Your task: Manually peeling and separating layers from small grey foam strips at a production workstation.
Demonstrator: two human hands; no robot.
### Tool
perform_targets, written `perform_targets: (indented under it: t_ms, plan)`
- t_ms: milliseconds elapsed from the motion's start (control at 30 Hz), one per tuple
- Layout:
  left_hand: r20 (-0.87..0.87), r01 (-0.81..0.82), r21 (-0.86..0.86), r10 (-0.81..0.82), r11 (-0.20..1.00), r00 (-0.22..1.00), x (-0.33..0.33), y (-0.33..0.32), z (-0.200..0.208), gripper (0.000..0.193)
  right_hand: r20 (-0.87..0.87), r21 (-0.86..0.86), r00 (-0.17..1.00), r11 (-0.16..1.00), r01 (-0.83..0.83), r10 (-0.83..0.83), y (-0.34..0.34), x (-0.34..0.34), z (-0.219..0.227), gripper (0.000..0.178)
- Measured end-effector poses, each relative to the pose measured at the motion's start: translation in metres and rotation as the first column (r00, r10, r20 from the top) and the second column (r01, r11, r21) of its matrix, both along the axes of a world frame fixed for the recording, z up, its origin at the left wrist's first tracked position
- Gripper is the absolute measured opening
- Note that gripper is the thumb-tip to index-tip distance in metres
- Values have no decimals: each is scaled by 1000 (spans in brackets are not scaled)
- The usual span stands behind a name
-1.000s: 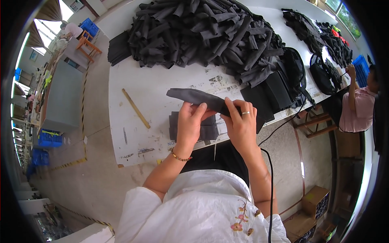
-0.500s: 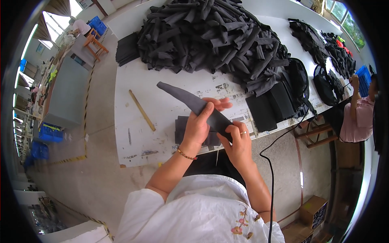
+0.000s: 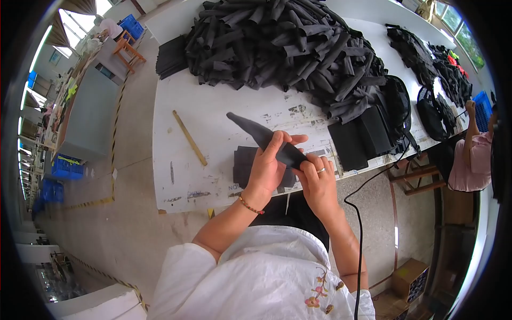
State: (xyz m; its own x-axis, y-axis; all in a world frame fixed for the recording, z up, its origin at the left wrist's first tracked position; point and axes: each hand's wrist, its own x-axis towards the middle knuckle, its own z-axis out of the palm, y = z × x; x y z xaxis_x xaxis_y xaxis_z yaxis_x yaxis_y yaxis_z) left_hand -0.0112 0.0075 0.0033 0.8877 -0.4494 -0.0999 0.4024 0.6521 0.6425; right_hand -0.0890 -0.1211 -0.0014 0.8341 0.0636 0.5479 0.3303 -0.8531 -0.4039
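Observation:
A long dark grey fabric piece (image 3: 252,129), narrow at its far end, is held above the table's near edge. My left hand (image 3: 269,165) grips its middle, thumb on top and fingers behind. At the near end, my right hand (image 3: 318,181) pinches the fabric between thumb and fingers; a ring is on one finger. Below my hands, partly hidden by them, a small stack of dark fabric pieces (image 3: 244,165) lies on the white table (image 3: 202,186). A large heap of similar dark pieces (image 3: 277,48) covers the table's far side.
A wooden ruler-like strip (image 3: 189,137) lies left of my hands. Flat black panels (image 3: 349,144) and a black mesh bag (image 3: 396,104) sit to the right. A black cable (image 3: 358,224) hangs by my right arm. Another person (image 3: 472,160) sits at the far right.
The fabric's far end has swung right and nearer, and the piece looks narrower, more edge-on. Both hands keep their hold and have shifted slightly right in view.

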Motion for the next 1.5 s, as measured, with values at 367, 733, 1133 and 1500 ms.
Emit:
perform_targets:
  t_ms: [367,733,1133,1500]
  plan:
    - [-115,-75,-78,66,994,991,10,14,-5,39,-45,-83,997,995,54,-57,16,3,21,24]
    - [-87,-105,-60,100,993,991,4,5,-8,27,-86,-8,996,1000,2,-3,16,7,3,27]
    - [-139,-51,-160,28,986,990,-12,-9,-26,31,-121,211,988,975,-73,100,20,16,-9,24]
    - [-90,-149,-70,142,986,986,16,5,7,35,-122,176,979,974,-144,166,-12,0,6,24]
